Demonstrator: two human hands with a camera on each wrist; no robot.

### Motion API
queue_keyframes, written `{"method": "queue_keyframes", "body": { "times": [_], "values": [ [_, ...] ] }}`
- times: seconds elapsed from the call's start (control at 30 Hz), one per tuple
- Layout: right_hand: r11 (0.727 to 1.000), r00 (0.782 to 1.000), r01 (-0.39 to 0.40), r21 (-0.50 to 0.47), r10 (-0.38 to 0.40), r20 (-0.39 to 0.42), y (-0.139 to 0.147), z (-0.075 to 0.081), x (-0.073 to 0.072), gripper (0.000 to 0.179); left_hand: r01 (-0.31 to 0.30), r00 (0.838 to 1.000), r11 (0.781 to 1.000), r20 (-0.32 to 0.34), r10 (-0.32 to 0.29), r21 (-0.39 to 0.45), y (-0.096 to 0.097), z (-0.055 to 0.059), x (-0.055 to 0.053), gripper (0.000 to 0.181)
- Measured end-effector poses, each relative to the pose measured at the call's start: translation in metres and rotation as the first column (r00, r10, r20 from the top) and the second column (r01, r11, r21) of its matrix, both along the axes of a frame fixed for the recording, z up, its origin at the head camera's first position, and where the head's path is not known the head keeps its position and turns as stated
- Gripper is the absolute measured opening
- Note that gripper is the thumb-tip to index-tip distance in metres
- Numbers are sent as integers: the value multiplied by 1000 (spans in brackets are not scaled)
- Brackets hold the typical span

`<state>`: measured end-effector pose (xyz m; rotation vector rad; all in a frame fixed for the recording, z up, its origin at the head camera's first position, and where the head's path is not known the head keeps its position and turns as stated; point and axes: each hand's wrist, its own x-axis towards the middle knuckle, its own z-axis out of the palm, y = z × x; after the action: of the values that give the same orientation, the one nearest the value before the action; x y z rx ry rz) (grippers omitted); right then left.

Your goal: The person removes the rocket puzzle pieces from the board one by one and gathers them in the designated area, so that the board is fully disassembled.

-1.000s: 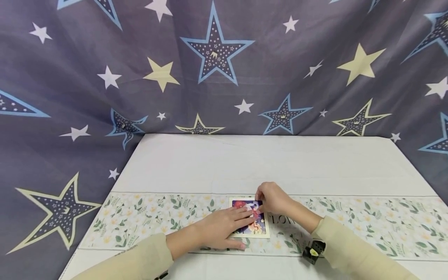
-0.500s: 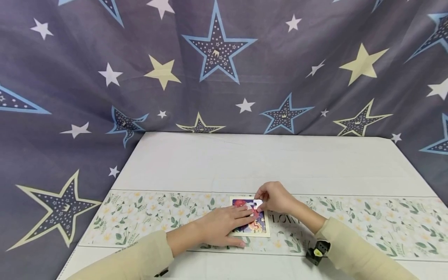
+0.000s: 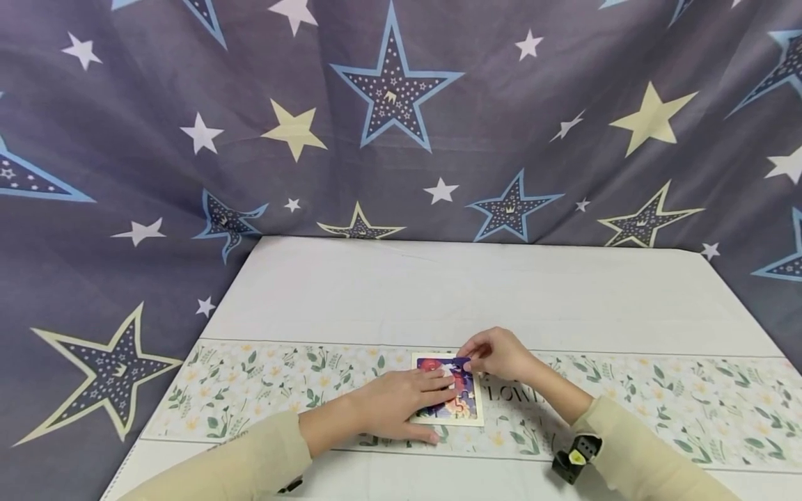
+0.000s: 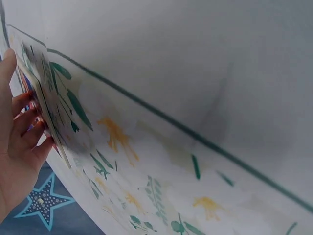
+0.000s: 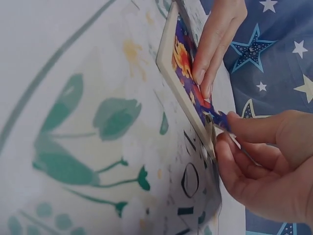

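Covering the worktop [image 3: 338, 292]: one white cover, faintly creased, stretching well beyond the puzzle board [image 3: 479, 407] on its far, left and right sides.
Floral band [image 3: 250, 390]: printed crosswise on the cover, passing beneath the puzzle board; white and yellow blooms, green leaves, a thin dark line along each long edge.
Lettering [image 3: 514, 395]: dark capitals on the floral band, just right of the puzzle board, partly hidden by the right forearm [image 3: 560, 393].
Puzzle board: cream rim, purple and red picture, lying flat on the floral band.
Left hand [image 3: 401, 406]: laid across the puzzle board from its left, fingers straight, thumb spread apart just outside the near rim.
Right hand [image 3: 499, 355]: at the puzzle board's far right corner, thumb and forefinger pinching a dark blue puzzle piece [image 5: 223, 119].
Puzzle piece attitude: tilted above the puzzle board's rim; whether it touches its neighbours, cannot tell.
Sleeves [image 3: 651, 452]: beige, one each side of the puzzle board; dark device [image 3: 571, 458] at the right cuff.
Curtain [image 3: 351, 174]: grey-purple, hung behind the puzzle board and to both sides; blue-edged, yellow and white stars.
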<state>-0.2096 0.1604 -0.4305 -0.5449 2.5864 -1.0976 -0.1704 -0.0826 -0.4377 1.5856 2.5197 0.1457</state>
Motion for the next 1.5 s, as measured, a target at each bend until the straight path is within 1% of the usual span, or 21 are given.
{"method": "queue_keyframes", "body": {
  "times": [0.13,0.37,0.5,0.6,0.73,0.9,1.0,1.13,1.23,1.37,1.5],
  "values": [
    [997,996,41,-58,-36,82,0,-2,0,16,8,1000,1000,0,-8,-6,0,0,-1,70],
    [986,981,104,-127,-81,176,1,-5,2,19,5,1000,1000,-1,-5,-2,0,-1,0,70],
    [969,962,165,-182,-118,245,2,-7,3,22,4,1000,1000,-1,-4,0,0,-1,0,70],
    [950,949,206,-235,-135,285,3,-8,4,23,8,1000,1000,-4,-8,-2,0,-1,0,70],
    [930,940,240,-277,-152,305,4,-8,6,23,11,1000,1000,1,-11,-3,0,-1,0,71],
    [916,926,286,-280,-190,326,8,-7,7,23,7,1000,1000,30,-6,-9,-1,-1,-1,73],
    [914,920,305,-267,-211,330,12,-8,7,23,12,999,1000,31,-12,-3,-1,-1,-1,74],
    [911,913,328,-250,-238,332,20,-10,6,23,27,1000,1000,8,-27,8,-1,-2,-2,74],
    [908,909,341,-245,-252,331,27,-12,5,23,25,1000,1000,18,-25,5,-1,-2,-2,74],
    [903,904,348,-251,-253,344,38,-11,3,25,17,999,1000,34,-17,-3,-2,-2,-3,74],
    [898,899,352,-265,-245,364,50,-9,2,28,9,999,1000,35,-8,-8,-2,-2,-2,76]
  ]
}}
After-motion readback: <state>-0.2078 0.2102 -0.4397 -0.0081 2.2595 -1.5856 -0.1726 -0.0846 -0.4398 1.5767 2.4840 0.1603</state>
